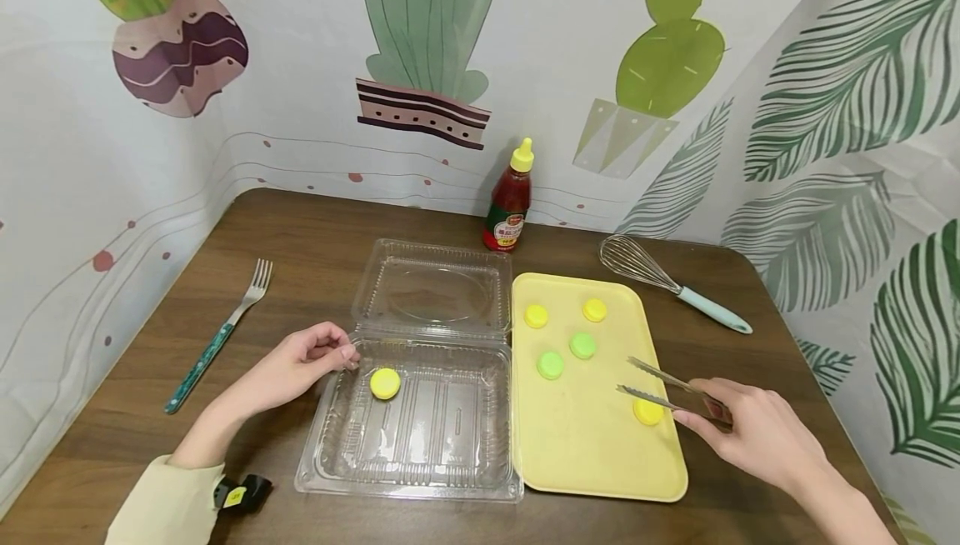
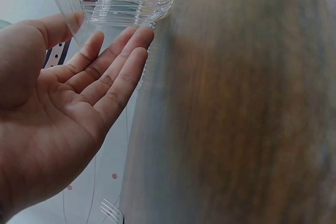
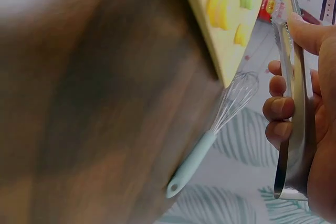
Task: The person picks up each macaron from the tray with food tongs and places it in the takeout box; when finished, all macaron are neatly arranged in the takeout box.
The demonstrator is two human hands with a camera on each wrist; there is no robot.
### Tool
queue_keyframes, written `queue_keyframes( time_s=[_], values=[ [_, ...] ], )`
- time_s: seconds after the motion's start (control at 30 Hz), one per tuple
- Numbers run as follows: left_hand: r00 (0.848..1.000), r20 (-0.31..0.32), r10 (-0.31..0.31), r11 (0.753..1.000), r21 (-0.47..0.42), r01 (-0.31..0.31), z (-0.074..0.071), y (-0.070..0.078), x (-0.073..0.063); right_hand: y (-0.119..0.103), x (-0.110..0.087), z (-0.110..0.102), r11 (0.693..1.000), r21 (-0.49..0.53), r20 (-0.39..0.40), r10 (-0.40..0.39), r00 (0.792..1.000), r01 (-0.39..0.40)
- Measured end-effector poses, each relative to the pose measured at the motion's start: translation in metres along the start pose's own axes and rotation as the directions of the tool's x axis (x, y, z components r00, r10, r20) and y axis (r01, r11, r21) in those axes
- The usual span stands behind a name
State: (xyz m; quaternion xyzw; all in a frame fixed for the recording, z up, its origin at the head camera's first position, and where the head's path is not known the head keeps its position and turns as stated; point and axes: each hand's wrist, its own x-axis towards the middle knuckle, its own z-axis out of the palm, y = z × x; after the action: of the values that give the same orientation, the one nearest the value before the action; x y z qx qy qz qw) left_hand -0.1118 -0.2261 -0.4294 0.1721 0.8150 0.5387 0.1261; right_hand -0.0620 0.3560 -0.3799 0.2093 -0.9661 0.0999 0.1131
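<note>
My left hand [image 1: 311,366] is at the left rim of a clear plastic clamshell box [image 1: 420,487], thumb and fingers pinching the edge near the hinge. The left wrist view shows the thumb [image 2: 65,27] and fingertips on either side of the rim. Inside the box lies one yellow macaron [image 1: 385,383]. Metal tongs [image 3: 299,129] are gripped in my right hand [image 1: 757,428], their tips apart over a yellow tray [image 1: 585,462]. On the tray are two green macarons [image 1: 582,345] and three yellow ones; the nearest yellow macaron [image 1: 648,412] sits under the tongs, with nothing clamped between the tips.
The box's lid [image 1: 435,287] lies folded back, away from me. A red sauce bottle [image 1: 510,203] stands behind it by the patterned backdrop. A whisk [image 1: 675,282] lies past the tray's far right, and a green-handled fork [image 1: 221,337] lies on the left of the wooden table [image 1: 315,220].
</note>
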Motion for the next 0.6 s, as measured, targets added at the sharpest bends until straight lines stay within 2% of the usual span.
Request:
queue_keyframes(
  time_s=[0.33, 0.6],
  values=[
    [1.000, -0.004, -0.005, 1.000, 0.007, 0.005, 0.000, 0.003, 0.000, 0.008, -0.027, 0.002, 0.997, -0.009, 0.007, 0.077, 0.997, -0.077],
    [1.000, -0.003, -0.008, 1.000, -0.002, 0.008, 0.000, 0.003, 0.000, 0.011, -0.041, 0.008, 0.991, 0.000, 0.029, 0.136, 0.990, -0.136]
  ],
)
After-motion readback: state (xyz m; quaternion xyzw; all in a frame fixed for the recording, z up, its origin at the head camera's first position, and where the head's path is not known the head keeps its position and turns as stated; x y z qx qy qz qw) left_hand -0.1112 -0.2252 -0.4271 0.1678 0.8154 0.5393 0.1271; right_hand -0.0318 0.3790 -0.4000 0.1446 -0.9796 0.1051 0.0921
